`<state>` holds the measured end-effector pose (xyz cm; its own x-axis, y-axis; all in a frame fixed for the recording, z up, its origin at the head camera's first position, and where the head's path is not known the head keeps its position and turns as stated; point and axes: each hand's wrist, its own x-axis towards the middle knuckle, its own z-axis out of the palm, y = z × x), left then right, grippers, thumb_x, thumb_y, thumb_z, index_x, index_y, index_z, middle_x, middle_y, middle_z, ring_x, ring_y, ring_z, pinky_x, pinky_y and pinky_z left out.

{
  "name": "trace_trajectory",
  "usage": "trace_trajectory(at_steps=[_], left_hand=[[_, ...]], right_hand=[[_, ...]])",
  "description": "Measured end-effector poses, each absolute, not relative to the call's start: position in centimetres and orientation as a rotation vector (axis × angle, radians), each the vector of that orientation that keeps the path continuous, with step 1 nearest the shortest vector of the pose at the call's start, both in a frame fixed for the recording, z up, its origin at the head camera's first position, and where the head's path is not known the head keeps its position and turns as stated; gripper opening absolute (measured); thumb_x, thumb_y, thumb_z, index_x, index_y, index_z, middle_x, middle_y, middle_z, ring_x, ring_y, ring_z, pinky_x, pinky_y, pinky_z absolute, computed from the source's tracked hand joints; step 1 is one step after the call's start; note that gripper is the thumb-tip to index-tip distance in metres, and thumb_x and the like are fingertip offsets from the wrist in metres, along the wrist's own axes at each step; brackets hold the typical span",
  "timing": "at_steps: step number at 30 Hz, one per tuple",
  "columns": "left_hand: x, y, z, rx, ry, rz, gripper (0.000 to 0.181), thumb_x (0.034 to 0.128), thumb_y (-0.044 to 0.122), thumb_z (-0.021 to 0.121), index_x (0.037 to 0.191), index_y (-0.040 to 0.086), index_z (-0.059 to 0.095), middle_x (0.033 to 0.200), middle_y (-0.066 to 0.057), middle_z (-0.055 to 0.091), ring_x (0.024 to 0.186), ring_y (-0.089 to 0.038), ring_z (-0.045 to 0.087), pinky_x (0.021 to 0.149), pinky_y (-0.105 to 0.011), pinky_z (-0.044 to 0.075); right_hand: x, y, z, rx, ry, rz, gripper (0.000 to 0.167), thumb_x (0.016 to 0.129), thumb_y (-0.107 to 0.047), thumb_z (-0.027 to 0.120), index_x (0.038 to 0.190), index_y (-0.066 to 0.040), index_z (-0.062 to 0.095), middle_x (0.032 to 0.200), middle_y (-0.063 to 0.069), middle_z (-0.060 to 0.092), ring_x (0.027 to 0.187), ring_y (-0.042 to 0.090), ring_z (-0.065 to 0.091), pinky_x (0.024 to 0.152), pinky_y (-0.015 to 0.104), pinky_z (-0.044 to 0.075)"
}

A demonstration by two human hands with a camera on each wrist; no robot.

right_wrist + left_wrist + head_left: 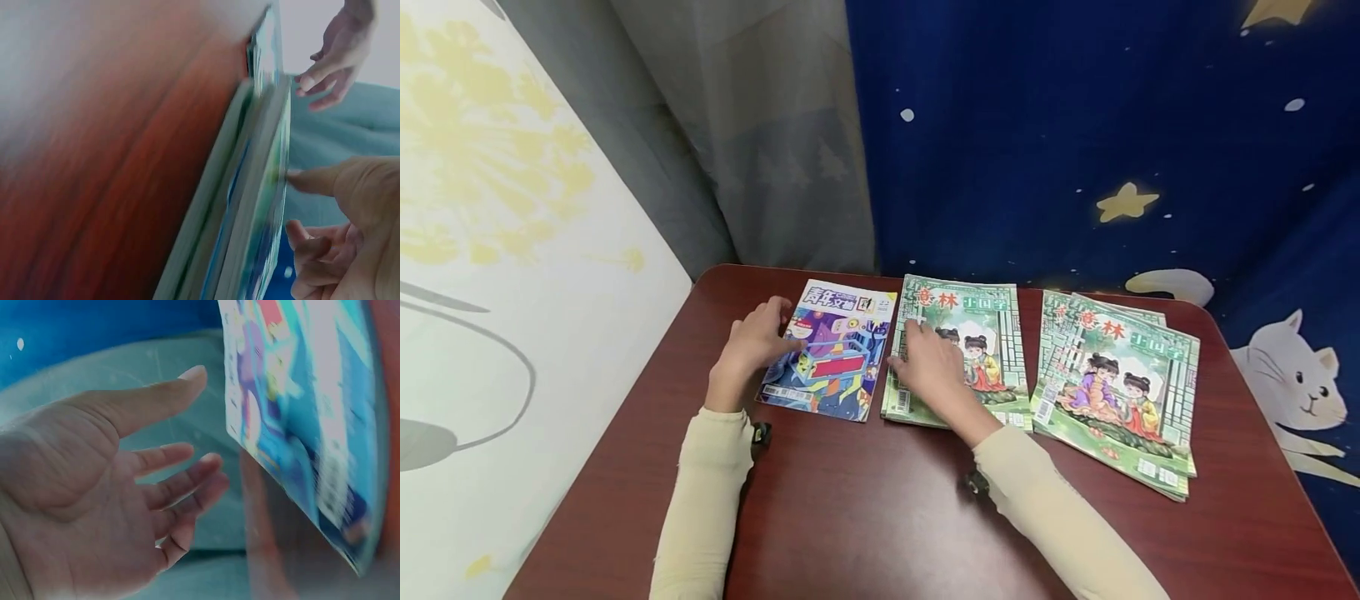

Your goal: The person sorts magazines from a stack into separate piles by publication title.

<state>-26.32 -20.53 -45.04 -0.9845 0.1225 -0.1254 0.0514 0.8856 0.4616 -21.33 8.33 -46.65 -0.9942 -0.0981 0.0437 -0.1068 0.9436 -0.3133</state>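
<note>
A purple-and-blue magazine point(838, 367) lies on the left of the table. My left hand point(758, 337) hovers by its left edge; in the left wrist view the thumb point(165, 403) and loosely bent fingers are apart from the cover and hold nothing. In the middle lies a stack of green-covered magazines point(992, 317). My right hand point(931, 362) is over the left part of that stack, its fingers partly bent. The right wrist view has the thumb point(315, 181) at the top cover, and several magazines' edges point(240, 187) stacked beneath.
Another pile of green magazines point(1112, 379), slightly fanned, lies at the right. They all rest on a dark red-brown table point(850, 508). A blue star-patterned curtain point(1000, 167) and a grey curtain point(775, 167) hang behind; a white patterned panel point(512, 317) stands at the left.
</note>
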Motion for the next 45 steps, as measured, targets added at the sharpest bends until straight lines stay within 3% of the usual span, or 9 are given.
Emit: trace_trajectory(at_steps=[3, 10, 14, 20, 26, 30, 35, 41, 45], left_hand=[[-26.6, -19.2, -44.5, 0.173, 2.93, 0.694, 0.078, 0.0909, 0.034, 0.081, 0.152, 0.004, 0.041, 0.141, -0.024, 0.059, 0.128, -0.04, 0.056, 0.113, -0.065, 0.034], [-26.9, -14.9, -44.6, 0.416, 2.832, 0.793, 0.059, 0.0997, 0.038, 0.071, 0.147, 0.007, 0.053, 0.128, -0.016, 0.069, 0.114, -0.031, 0.065, 0.108, -0.054, 0.05], [-26.9, -13.2, -44.6, 0.555, 2.714, 0.889, 0.048, 0.1019, 0.033, 0.069, 0.14, 0.006, 0.06, 0.116, -0.01, 0.07, 0.104, -0.026, 0.064, 0.098, -0.046, 0.056], [-26.9, -10.9, -44.8, 0.666, 2.636, 0.837, 0.04, 0.1039, 0.034, 0.068, 0.132, 0.006, 0.066, 0.112, -0.008, 0.072, 0.101, -0.022, 0.066, 0.095, -0.042, 0.055], [-26.1, -8.8, -44.6, 0.605, 2.542, 0.67, 0.047, 0.0937, 0.058, 0.074, 0.102, 0.013, 0.065, 0.086, -0.001, 0.062, 0.075, -0.016, 0.055, 0.067, -0.03, 0.045], [-25.4, -7.9, -44.6, 0.554, 2.551, 0.563, 0.054, 0.0903, 0.064, 0.075, 0.095, 0.013, 0.059, 0.078, 0.001, 0.055, 0.07, -0.014, 0.051, 0.061, -0.029, 0.039], [-24.6, -6.8, -44.8, 0.624, 2.628, 0.313, 0.049, 0.0954, 0.063, 0.068, 0.097, 0.014, 0.062, 0.084, -0.002, 0.064, 0.074, -0.019, 0.059, 0.068, -0.036, 0.046], [-24.1, -5.7, -45.0, 0.678, 2.684, 0.101, 0.062, 0.0969, 0.064, 0.061, 0.125, 0.01, 0.067, 0.11, -0.008, 0.075, 0.096, -0.027, 0.068, 0.099, -0.05, 0.051], [-24.1, -5.3, -45.0, 0.635, 2.664, 0.117, 0.054, 0.0971, 0.063, 0.064, 0.105, 0.01, 0.07, 0.089, -0.005, 0.07, 0.079, -0.023, 0.063, 0.08, -0.044, 0.051]], right_hand=[[-21.6, 10.0, -46.8, 0.148, -3.055, 0.571, 0.071, 0.094, -0.047, 0.077, 0.149, -0.009, 0.053, 0.138, 0.015, 0.063, 0.09, 0.032, 0.069, 0.07, 0.046, 0.058], [-21.6, 14.3, -47.0, 0.015, -3.046, 0.68, 0.074, 0.095, -0.05, 0.075, 0.152, -0.01, 0.05, 0.132, 0.013, 0.058, 0.081, 0.03, 0.064, 0.065, 0.042, 0.054], [-21.8, 16.8, -47.0, -0.023, -3.039, 0.714, 0.067, 0.095, -0.047, 0.074, 0.148, -0.011, 0.054, 0.134, 0.015, 0.058, 0.096, 0.038, 0.068, 0.076, 0.051, 0.056], [-21.6, 20.4, -46.8, -0.107, -3.044, 0.747, 0.073, 0.096, -0.048, 0.073, 0.151, -0.006, 0.05, 0.137, 0.022, 0.054, 0.105, 0.044, 0.065, 0.08, 0.055, 0.053], [-20.0, 23.7, -46.8, -0.283, -3.136, 0.728, 0.11, 0.087, -0.075, 0.07, 0.158, 0.0, 0.035, 0.145, 0.031, 0.049, 0.112, 0.05, 0.061, 0.081, 0.057, 0.052], [-18.9, 24.7, -47.2, -0.247, -3.211, 0.698, 0.114, 0.083, -0.086, 0.064, 0.156, -0.001, 0.039, 0.14, 0.029, 0.056, 0.118, 0.049, 0.062, 0.086, 0.06, 0.052], [-17.8, 24.9, -47.9, -0.113, -3.248, 0.663, 0.109, 0.091, -0.082, 0.057, 0.156, 0.004, 0.039, 0.148, 0.032, 0.055, 0.13, 0.052, 0.058, 0.097, 0.065, 0.051], [-17.3, 24.5, -48.1, -0.071, -3.222, 0.69, 0.099, 0.099, -0.067, 0.059, 0.156, 0.011, 0.035, 0.153, 0.035, 0.049, 0.136, 0.054, 0.053, 0.107, 0.066, 0.046], [-17.1, 24.2, -47.9, -0.084, -3.201, 0.699, 0.1, 0.099, -0.064, 0.061, 0.157, 0.012, 0.033, 0.155, 0.036, 0.046, 0.138, 0.055, 0.05, 0.11, 0.067, 0.044]])
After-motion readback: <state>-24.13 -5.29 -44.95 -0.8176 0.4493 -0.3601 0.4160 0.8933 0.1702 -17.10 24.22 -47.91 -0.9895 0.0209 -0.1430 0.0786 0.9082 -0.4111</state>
